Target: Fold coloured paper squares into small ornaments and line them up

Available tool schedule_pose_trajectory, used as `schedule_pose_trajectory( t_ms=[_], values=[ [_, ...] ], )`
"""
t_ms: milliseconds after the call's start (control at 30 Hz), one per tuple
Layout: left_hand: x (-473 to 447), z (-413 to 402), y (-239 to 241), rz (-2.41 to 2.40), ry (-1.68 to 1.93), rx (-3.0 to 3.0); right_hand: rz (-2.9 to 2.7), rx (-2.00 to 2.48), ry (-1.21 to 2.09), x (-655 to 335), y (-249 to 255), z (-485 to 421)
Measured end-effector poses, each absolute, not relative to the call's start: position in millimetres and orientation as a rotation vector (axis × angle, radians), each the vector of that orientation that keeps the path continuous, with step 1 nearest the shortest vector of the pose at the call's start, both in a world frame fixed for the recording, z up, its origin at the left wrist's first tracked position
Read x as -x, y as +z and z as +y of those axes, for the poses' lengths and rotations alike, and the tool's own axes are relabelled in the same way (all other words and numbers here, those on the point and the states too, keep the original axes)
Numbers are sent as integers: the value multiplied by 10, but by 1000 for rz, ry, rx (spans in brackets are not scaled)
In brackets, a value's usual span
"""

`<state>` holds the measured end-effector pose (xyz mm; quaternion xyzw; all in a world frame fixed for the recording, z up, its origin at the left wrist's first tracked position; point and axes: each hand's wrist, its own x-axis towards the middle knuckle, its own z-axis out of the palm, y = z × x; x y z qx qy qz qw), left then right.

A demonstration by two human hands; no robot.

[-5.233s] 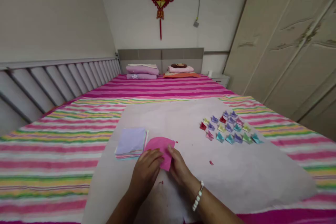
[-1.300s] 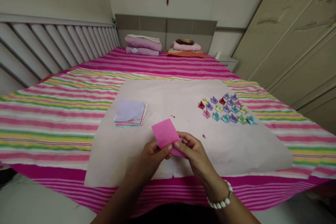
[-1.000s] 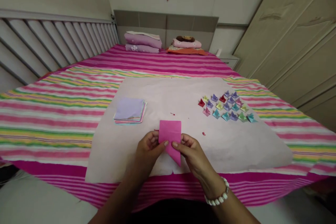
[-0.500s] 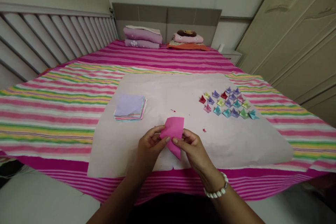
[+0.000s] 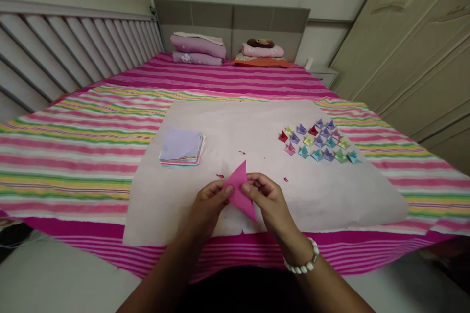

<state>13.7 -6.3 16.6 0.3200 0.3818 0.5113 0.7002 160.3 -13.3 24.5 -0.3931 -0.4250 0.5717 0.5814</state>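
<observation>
Both of my hands pinch a pink paper sheet [image 5: 240,190], folded to a pointed shape, just above the near edge of a large pale paper mat [image 5: 330,200]. My left hand [image 5: 207,203] grips its left side with thumb and fingers closed. My right hand [image 5: 266,198], with a white bead bracelet on the wrist, holds the right side. A stack of coloured paper squares [image 5: 181,148] with a lilac top lies to the left on the mat. Several small folded paper pieces [image 5: 318,141] in mixed colours sit in rows to the right.
The mat lies on a bed with a striped pink, yellow and green cover [image 5: 73,146]. Folded bedding [image 5: 198,49] and pillows [image 5: 262,55] rest by the headboard. A slatted rail [image 5: 66,54] runs along the left; a wardrobe [image 5: 414,49] stands on the right. Tiny red scraps [image 5: 285,179] dot the mat.
The pink sheet went from a flat rectangle with a lower point to a narrower pointed shape as my hands folded it. The view tilted slightly; my hands stayed near the mat's front edge.
</observation>
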Motion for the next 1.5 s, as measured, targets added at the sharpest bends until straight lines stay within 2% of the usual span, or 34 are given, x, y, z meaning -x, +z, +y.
schedule_pose_trajectory(
  t_ms=[100,233,600,900,1500],
  values=[
    [-122,-61,181,733,1064,-657,-908,951,1275,-1626,256,-136],
    [-117,-70,145,690,1019,-674,-892,933,1387,-1650,304,-133],
    [-114,-100,173,1069,987,-1072,-1081,1111,1190,-1628,355,-67],
    [-112,-92,149,889,852,-806,-978,901,1517,-1762,404,-169],
    [-121,-120,129,861,860,-813,-985,927,1539,-1749,383,-168]
  ],
)
